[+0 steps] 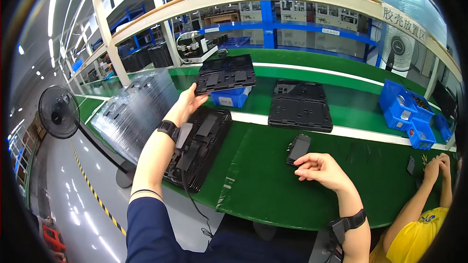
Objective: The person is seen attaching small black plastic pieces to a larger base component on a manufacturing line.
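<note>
My left hand [191,102] grips the near left corner of a black plastic tray [226,74], raised and tilted above a blue bin [231,98]. The tray has moulded compartments, and a few dark flat pieces seem to lie in it. Below my left forearm is a stack of similar black trays [207,139], with dark parts on top. My right hand [321,169] has loosely bent fingers, a little apart, with nothing visible between them. Its fingertips are beside a small pile of black rectangular parts [299,148] on the green tabletop [263,175]; whether they touch it I cannot tell.
Another black tray stack [300,104] sits at the centre back. Clear plastic trays [136,112] are piled at left, near a black fan [58,112]. Blue bins [407,109] stand at right. A co-worker's hands [436,165] handle small parts at the far right. A cable hangs from my left wrist.
</note>
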The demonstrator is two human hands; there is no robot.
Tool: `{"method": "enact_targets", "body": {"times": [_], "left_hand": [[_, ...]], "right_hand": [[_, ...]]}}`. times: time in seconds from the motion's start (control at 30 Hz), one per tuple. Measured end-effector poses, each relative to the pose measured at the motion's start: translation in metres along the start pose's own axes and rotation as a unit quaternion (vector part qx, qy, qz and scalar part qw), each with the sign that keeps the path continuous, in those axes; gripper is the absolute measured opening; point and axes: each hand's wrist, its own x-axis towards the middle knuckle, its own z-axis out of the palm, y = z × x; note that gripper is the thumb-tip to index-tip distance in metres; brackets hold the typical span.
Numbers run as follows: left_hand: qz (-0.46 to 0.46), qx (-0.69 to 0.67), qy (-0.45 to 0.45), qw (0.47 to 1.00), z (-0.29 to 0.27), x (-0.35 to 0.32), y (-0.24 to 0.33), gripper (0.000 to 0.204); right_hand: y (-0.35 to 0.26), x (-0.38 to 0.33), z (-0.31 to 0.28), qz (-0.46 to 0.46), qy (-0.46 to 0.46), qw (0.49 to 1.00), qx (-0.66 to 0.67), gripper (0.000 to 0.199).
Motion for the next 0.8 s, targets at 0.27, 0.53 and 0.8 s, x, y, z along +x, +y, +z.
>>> {"method": "enact_targets", "body": {"times": [0.27, 0.53, 0.8], "left_hand": [[0.131, -0.102, -0.061, 0.984, -0.011, -0.014, 0.017, 0.016], [0.130, -0.047, -0.115, 0.984, -0.082, -0.118, 0.057, 0.016], [0.190, 0.014, -0.043, 0.981, -0.102, -0.224, 0.029, 0.028]], "right_hand": [[0.001, 0.000, -0.001, 0.011, -0.003, 1.000, -0.021, 0.027], [0.004, 0.005, -0.002, 0.018, -0.017, 1.000, -0.017, 0.028], [-0.001, 0.002, 0.002, 0.037, -0.005, 0.999, -0.025, 0.028]]}}
